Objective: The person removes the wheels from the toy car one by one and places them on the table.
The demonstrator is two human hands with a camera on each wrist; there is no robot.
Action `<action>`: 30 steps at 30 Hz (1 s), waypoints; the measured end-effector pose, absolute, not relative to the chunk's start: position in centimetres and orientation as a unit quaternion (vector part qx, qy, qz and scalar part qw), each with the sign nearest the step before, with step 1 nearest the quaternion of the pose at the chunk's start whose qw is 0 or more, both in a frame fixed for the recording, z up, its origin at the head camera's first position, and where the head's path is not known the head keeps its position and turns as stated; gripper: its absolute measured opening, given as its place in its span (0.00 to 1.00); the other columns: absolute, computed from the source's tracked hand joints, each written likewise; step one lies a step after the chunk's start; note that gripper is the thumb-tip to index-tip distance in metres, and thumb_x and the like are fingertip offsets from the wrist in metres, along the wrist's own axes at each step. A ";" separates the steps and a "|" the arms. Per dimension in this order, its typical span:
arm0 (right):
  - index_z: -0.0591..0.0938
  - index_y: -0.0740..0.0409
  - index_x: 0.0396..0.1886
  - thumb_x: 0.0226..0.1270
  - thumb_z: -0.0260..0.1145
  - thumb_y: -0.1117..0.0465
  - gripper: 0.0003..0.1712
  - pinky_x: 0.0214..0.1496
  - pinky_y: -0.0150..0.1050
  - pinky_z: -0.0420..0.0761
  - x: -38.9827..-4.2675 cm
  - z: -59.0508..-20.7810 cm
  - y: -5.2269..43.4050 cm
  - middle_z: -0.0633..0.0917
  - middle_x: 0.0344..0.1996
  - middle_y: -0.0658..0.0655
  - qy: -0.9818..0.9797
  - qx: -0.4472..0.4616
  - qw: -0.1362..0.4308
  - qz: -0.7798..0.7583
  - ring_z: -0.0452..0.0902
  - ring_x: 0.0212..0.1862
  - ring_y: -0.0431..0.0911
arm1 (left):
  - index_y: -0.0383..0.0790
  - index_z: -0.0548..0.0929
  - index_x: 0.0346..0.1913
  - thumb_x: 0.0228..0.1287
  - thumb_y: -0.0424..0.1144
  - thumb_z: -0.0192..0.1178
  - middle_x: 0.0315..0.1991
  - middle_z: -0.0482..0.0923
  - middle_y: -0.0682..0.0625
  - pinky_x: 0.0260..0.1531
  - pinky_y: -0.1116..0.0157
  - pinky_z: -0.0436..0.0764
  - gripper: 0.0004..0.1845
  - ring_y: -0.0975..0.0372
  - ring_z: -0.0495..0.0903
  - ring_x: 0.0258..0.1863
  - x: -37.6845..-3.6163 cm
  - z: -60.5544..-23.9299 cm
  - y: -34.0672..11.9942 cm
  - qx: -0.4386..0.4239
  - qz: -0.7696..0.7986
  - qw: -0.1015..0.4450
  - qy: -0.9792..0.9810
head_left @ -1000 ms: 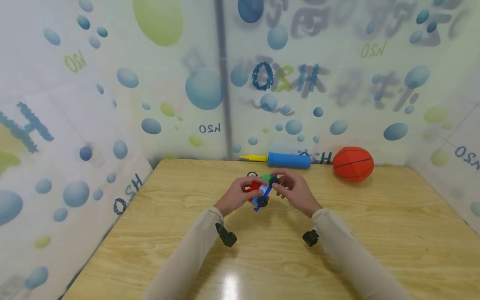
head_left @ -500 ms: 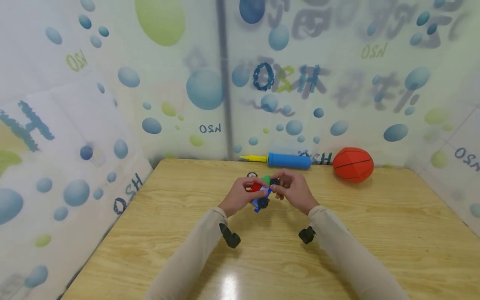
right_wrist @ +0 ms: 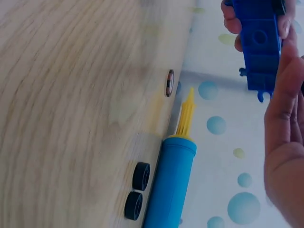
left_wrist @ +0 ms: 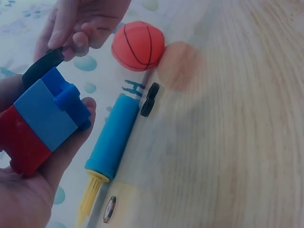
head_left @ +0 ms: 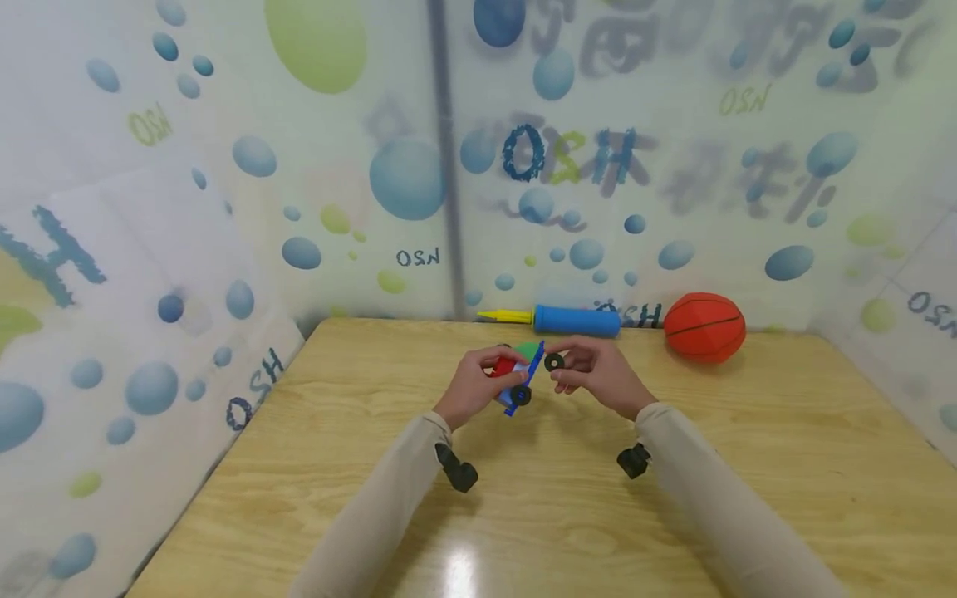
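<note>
My left hand (head_left: 488, 375) grips a small block toy car (head_left: 517, 378) above the middle of the wooden table (head_left: 748, 465). Its body is red (left_wrist: 19, 142) and light blue (left_wrist: 45, 114) on a dark blue base (right_wrist: 259, 42), with a green piece on top and one black wheel (head_left: 521, 396) on its near end. My right hand (head_left: 574, 371) pinches a loose black wheel (head_left: 554, 361) just right of the car and apart from it. In the left wrist view this wheel (left_wrist: 42, 64) hangs from the fingertips beside the blue block.
A blue air pump (head_left: 576, 320) with a yellow nozzle lies along the table's far edge. An orange ball (head_left: 704, 326) sits to its right. Two more black wheels (right_wrist: 137, 190) and a small ring (right_wrist: 169, 83) lie on the table beside the pump.
My right hand has moved right with the black wheel, away from the car. The left hand has tipped the car so that its blue base stands more upright.
</note>
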State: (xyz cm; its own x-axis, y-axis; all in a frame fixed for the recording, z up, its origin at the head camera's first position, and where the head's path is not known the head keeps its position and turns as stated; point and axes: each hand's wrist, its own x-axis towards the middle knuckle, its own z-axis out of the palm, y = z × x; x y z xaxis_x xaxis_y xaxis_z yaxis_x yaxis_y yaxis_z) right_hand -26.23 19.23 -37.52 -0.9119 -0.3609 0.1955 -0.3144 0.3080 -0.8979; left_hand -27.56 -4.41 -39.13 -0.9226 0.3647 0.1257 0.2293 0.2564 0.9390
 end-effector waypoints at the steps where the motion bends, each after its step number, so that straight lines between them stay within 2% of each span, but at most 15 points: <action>1: 0.81 0.59 0.59 0.68 0.69 0.62 0.20 0.41 0.53 0.88 -26.3 -37.4 19.4 0.87 0.37 0.70 0.811 -0.210 0.023 -0.546 0.88 0.36 0.60 | 0.48 0.87 0.49 0.64 0.43 0.69 0.45 0.85 0.44 0.30 0.65 0.86 0.11 0.63 0.83 0.32 -27.6 -39.1 -4.5 0.180 0.582 0.056 0.791; 6: 0.81 0.57 0.58 0.67 0.70 0.61 0.20 0.39 0.49 0.88 -26.6 -37.4 20.9 0.86 0.40 0.74 0.830 -0.192 0.026 -0.523 0.88 0.35 0.60 | 0.48 0.87 0.49 0.65 0.42 0.69 0.49 0.83 0.44 0.30 0.67 0.85 0.11 0.63 0.82 0.33 -27.7 -39.1 -4.8 0.167 0.585 0.060 0.791; 10: 0.80 0.59 0.59 0.68 0.69 0.61 0.21 0.37 0.45 0.87 -27.0 -37.7 22.5 0.86 0.41 0.75 0.841 -0.176 0.027 -0.511 0.88 0.36 0.60 | 0.47 0.87 0.49 0.64 0.42 0.69 0.47 0.84 0.43 0.29 0.69 0.82 0.12 0.63 0.81 0.33 -27.8 -39.0 -4.9 0.171 0.589 0.066 0.787; 15: 0.78 0.61 0.61 0.68 0.68 0.62 0.23 0.38 0.45 0.87 -27.2 -38.2 24.3 0.87 0.40 0.73 0.852 -0.157 0.035 -0.499 0.88 0.36 0.58 | 0.45 0.86 0.50 0.65 0.41 0.68 0.44 0.85 0.42 0.30 0.69 0.83 0.12 0.63 0.82 0.32 -27.7 -39.0 -5.1 0.175 0.592 0.074 0.783; 23: 0.74 0.67 0.64 0.69 0.67 0.64 0.26 0.37 0.45 0.87 -28.0 -38.6 26.3 0.87 0.41 0.72 0.867 -0.133 0.071 -0.475 0.89 0.36 0.56 | 0.48 0.86 0.50 0.66 0.42 0.68 0.47 0.83 0.43 0.33 0.68 0.85 0.12 0.62 0.83 0.34 -27.7 -38.9 -5.2 0.167 0.590 0.076 0.786; 30: 0.77 0.67 0.61 0.67 0.67 0.68 0.23 0.29 0.40 0.81 -29.0 -39.0 27.3 0.87 0.37 0.68 0.898 -0.101 0.069 -0.422 0.88 0.33 0.52 | 0.48 0.86 0.53 0.67 0.42 0.67 0.49 0.83 0.41 0.32 0.68 0.84 0.13 0.62 0.83 0.33 -27.5 -38.7 -5.2 0.157 0.600 0.079 0.780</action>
